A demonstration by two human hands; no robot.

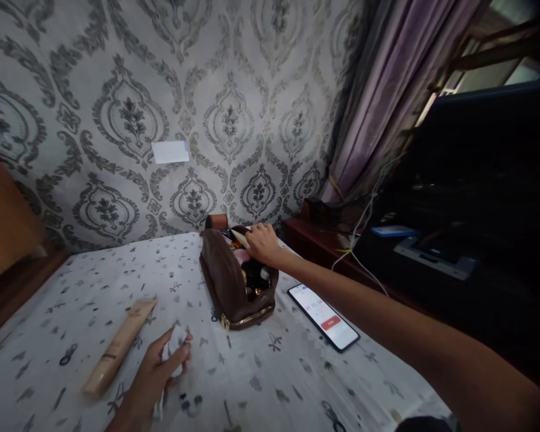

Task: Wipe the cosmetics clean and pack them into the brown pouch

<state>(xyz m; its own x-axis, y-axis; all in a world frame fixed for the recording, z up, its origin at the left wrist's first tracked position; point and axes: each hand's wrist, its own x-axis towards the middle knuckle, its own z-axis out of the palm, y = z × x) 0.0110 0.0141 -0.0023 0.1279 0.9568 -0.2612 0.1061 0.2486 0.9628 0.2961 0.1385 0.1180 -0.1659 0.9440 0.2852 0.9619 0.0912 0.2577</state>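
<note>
A brown zip-up toiletry bag stands unzipped on the patterned sheet, with several small items inside. My right hand is at the bag's far right edge, its fingers bent around a pale, flat-ended item that pokes out of the opening; its lower part is hidden. Near the front, my left hand is closed on a small white bundle, and a white strand hangs below the palm. To the left of that hand lies a beige squeeze tube, apart from it.
A lit phone lies face up right of the bag, under my right forearm. Behind the bag is a brown strap or loop. White cables trail over a dark red wooden edge by a large black object. The papered wall rises behind.
</note>
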